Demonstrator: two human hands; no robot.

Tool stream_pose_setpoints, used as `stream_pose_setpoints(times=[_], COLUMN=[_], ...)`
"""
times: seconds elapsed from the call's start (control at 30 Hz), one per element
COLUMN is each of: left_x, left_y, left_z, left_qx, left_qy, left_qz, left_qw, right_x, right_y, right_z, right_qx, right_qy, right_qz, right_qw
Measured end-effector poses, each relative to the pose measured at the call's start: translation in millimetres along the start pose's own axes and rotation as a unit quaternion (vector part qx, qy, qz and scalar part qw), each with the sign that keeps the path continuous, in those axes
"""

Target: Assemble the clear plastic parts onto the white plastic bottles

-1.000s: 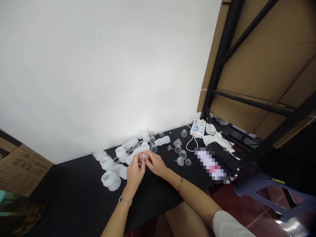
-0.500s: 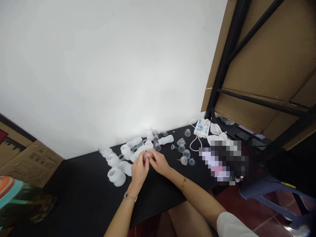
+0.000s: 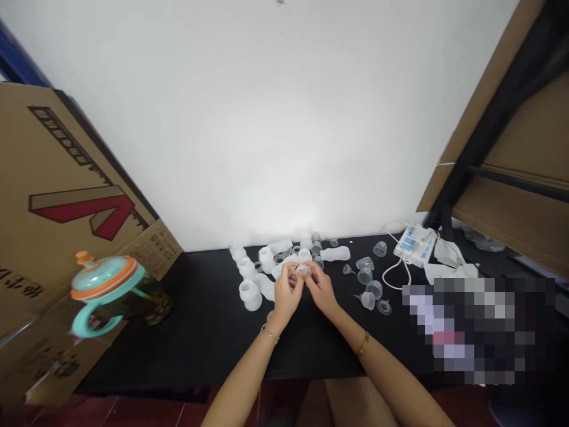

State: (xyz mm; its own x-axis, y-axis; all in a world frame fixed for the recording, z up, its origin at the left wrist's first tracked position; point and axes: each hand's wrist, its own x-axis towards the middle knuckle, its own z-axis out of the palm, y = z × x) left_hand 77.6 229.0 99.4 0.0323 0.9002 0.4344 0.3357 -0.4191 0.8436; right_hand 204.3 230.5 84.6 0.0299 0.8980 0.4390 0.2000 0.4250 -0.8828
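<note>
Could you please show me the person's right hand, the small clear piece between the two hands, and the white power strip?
Right hand [image 3: 322, 290], head view: back of the hand.
Small clear piece [image 3: 304, 269], head view: its visible middle.
White power strip [image 3: 416, 244], head view: middle of its top.

Here's the small, round, see-through piece [image 3: 304, 269], partly hidden, pinched between left hand [image 3: 287, 292] and right hand [image 3: 322, 292], over the black tabletop [image 3: 200, 332], nearer its back edge than its front!

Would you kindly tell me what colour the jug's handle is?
The handle is turquoise, clearest in the head view.
</note>
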Motion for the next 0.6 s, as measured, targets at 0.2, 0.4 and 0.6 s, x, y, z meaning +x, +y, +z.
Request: stream_pose_setpoints(times=[0.2, 0.4, 0.6], left_x=[-1.1, -2.1, -1.2], left_y=[-1.2, 0.4, 0.4], left_z=[2.8, 3.0, 1.7], left_qx=[0.049, 0.062, 0.037], left_qy=[0.013, 0.015, 0.016], left_qz=[0.012, 0.016, 0.016], left_qw=[0.999, 0.998, 0.999], right_x=[-1.7, -3.0, -1.0], right_y=[-3.5, -7.0, -4.6], right_z=[-4.7, -7.6, -4.4], right_qx=[-0.058, -0.077, -0.082], right_qy=[-0.010, -0.015, -0.024], right_qz=[-0.029, -0.039, -0.038], right_qw=[0.998, 0.996, 0.996])
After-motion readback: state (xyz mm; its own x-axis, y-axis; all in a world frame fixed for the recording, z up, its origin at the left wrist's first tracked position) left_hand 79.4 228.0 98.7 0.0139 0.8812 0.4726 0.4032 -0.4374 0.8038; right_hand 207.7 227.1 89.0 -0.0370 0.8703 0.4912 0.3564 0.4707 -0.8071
